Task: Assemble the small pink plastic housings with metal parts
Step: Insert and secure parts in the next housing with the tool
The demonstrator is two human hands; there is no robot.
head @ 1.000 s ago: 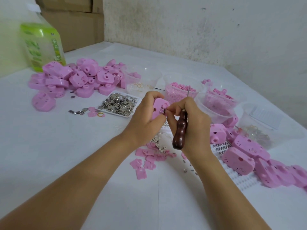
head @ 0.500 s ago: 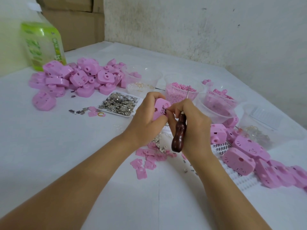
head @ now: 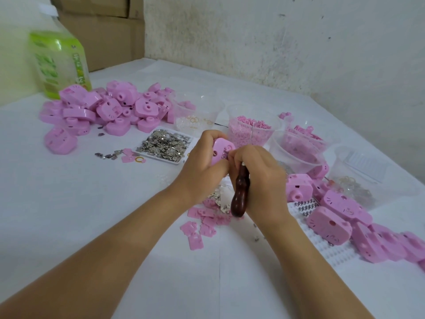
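My left hand (head: 202,171) grips a small pink plastic housing (head: 220,150) held up above the table, its open face turned toward my right hand. My right hand (head: 259,178) holds a tool with a dark wooden handle (head: 240,194) in its palm, while its fingertips pinch a small metal part at the housing's edge. The tool's thin metal shaft sticks up behind the fingers. A white tray of small shiny metal parts (head: 164,146) lies just left of my hands. Flat pink plates (head: 200,224) lie scattered beneath them.
A pile of pink housings (head: 103,111) sits at the back left beside a green bottle (head: 59,63). Clear tubs hold rings (head: 195,116), pink pellets (head: 250,132) and pink parts (head: 299,148). More housings (head: 340,217) and a white spring rack (head: 322,247) lie right.
Both hands have stayed close together over the same spot. The right fingertips have shifted slightly against the housing's edge. The wooden handle hangs a little lower.
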